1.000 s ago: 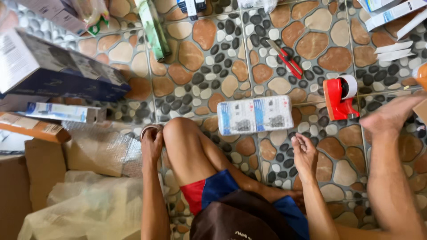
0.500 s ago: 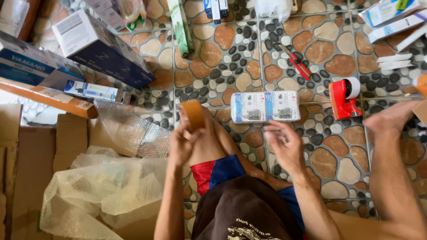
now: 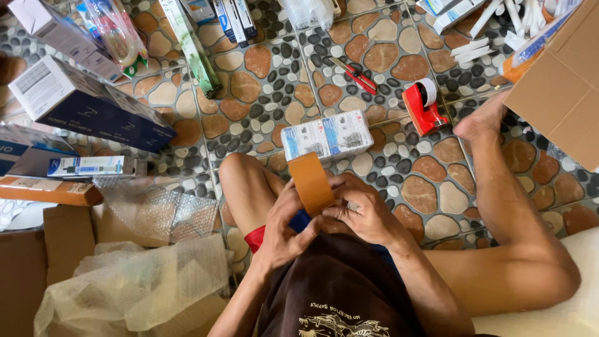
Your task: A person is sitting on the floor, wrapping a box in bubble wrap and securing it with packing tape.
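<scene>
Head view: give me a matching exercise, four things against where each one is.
Things:
1. brown tape roll
2. red tape dispenser
3. red-handled scissors
4. bubble wrap

Places:
A. on the tiles beside the bare foot
B. left of the bent knee
C. held in both hands, left hand and right hand
D. on the tiles above the white packet

Pairs: 1-C, 2-A, 3-D, 4-B

Tape roll [image 3: 310, 182] between both hands, above lap; packet [image 3: 326, 135] just beyond; dispenser [image 3: 423, 106] right, scissors [image 3: 353, 74] farther; bubble wrap [image 3: 156, 209] left.
</scene>
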